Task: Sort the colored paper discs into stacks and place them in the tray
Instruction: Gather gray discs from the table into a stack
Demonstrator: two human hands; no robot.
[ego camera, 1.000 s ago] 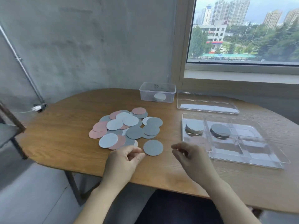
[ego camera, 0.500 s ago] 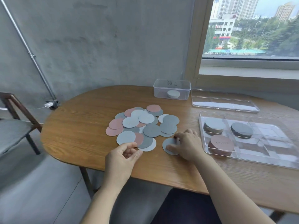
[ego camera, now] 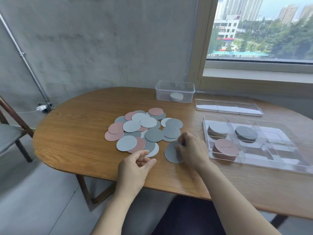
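**Dark grey disc under your right hand; its stack lies up and to the right**

Your right hand [ego camera: 191,150] sits just below centre of the frame with its fingers curled onto the upper right edge of a dark grey disc [ego camera: 171,154]. They look to be pinching that edge. The disc lies apart from the pile of discs [ego camera: 144,129], just to the lower right of it on the table [ego camera: 76,133]. Whether its gripped edge has left the wood, you cannot tell from this view.

Your left hand [ego camera: 135,165] is at the lower edge of the pile, fingers loosely curled, holding nothing that shows.

The tray [ego camera: 205,136] is at the right of the frame, just beside your right hand and well apart from your left, so the carry belongs to the right. Three stacks already stand in it:

- The dark grey stack [ego camera: 246,134] is in the compartment further right and higher in the frame.
- The pink stack [ego camera: 226,148] is in the nearest compartment, between your hand and the grey one.
- The pale stack [ego camera: 218,129] is just above the pink.

The disc is round, so it needs no turning. What matters is the path: up and right, over the tray's left wall and past the pink stack. Many discs of all three colours remain in the pile, so the sorting looks well short of done.
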